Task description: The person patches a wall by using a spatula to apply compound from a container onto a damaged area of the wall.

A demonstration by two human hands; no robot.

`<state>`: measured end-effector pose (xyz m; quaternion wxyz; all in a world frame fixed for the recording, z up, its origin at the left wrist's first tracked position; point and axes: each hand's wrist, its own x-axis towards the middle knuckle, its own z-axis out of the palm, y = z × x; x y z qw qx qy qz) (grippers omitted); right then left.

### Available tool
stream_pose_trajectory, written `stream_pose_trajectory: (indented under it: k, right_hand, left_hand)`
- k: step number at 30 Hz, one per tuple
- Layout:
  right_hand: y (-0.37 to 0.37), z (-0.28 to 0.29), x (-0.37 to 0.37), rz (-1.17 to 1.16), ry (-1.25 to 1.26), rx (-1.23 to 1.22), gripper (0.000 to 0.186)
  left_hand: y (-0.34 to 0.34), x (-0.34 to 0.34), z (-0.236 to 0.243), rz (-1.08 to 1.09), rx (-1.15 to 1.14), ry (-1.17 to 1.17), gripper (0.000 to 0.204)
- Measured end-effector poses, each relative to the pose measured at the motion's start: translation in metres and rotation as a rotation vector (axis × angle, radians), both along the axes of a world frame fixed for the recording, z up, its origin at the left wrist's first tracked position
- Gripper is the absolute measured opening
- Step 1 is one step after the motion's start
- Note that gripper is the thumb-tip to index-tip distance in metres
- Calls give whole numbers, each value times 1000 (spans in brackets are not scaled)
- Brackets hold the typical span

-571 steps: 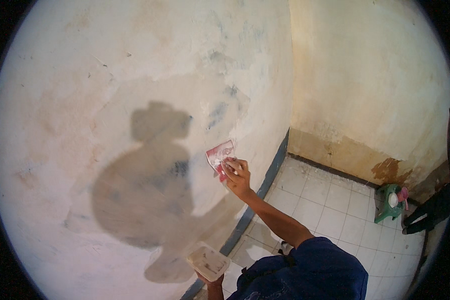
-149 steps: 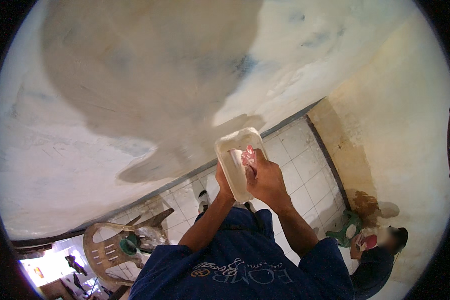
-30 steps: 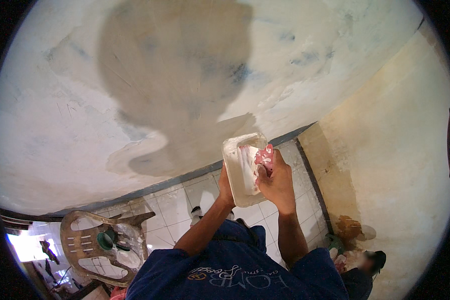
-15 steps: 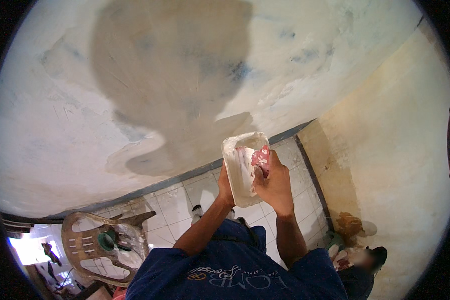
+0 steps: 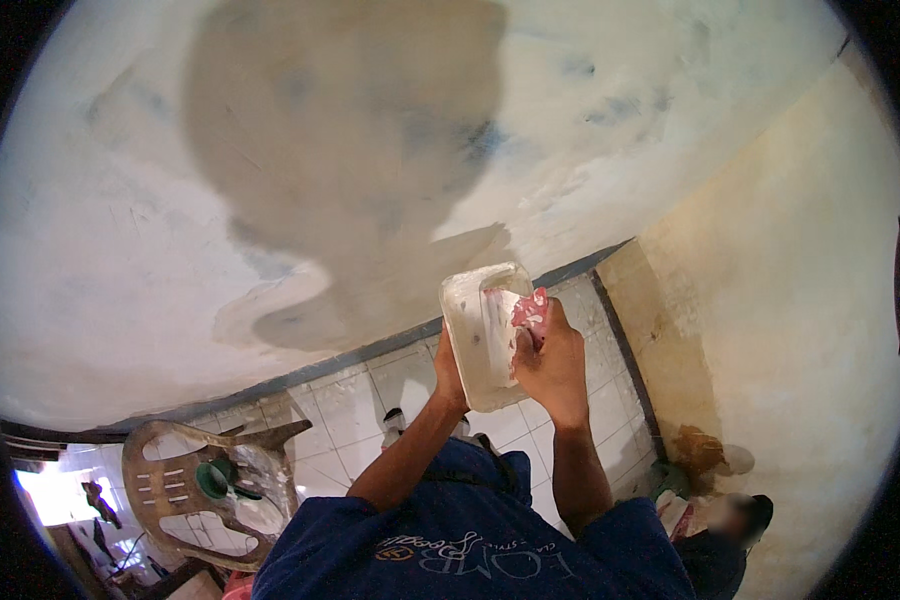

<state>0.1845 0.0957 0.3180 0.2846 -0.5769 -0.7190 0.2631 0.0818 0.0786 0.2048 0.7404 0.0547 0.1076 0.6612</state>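
My left hand (image 5: 448, 372) grips the side of a shallow off-white rectangular tray (image 5: 457, 318) smeared with white paste. My right hand (image 5: 552, 372) pinches a pink-red flat spreader (image 5: 530, 310), its surface blotched with white, inside the tray near its right side. Both forearms rise from the lower edge over my dark blue shirt. Beyond the tray stands a pale wall (image 5: 610, 150) with blue-grey patches and my shadow on it.
A worn plastic chair (image 5: 155, 455) at lower left carries a green container (image 5: 213, 480). The tiled floor (image 5: 340, 405) runs along the wall's dark skirting. A yellowed wall (image 5: 760, 350) is on the right, where a co-worker (image 5: 715, 560) crouches beside a green object (image 5: 667, 482).
Nineteen seconds ago my right hand held the spreader against the wall; since five seconds ago it is in the tray. Over the last second the spreader shifts only slightly within it.
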Motion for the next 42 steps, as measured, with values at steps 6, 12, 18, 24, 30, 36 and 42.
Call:
stream_pose_trajectory:
  k: [6,12,18,24,30,36,42]
  right_hand:
    - [-3,0,-19,98,-143,88,31]
    - [-2,2,-7,99,40,97,33]
    - [-4,5,-2,65,-28,52,36]
    - [-1,12,-3,108,-131,108,38]
    - [-2,9,-10,156,-277,97,37]
    - [3,9,-7,96,-190,165,39]
    - [-4,15,-21,189,-325,67,40]
  left_hand:
    - [1,2,4,44,-40,119,63]
    - [-1,2,0,15,96,-89,62]
    - [3,-2,-8,3,0,-94,61]
    - [4,5,3,42,-104,53,68]
    - [5,4,2,13,-85,91,67]
    - [4,3,3,41,-67,44,62]
    - [5,8,-3,95,-98,91,59]
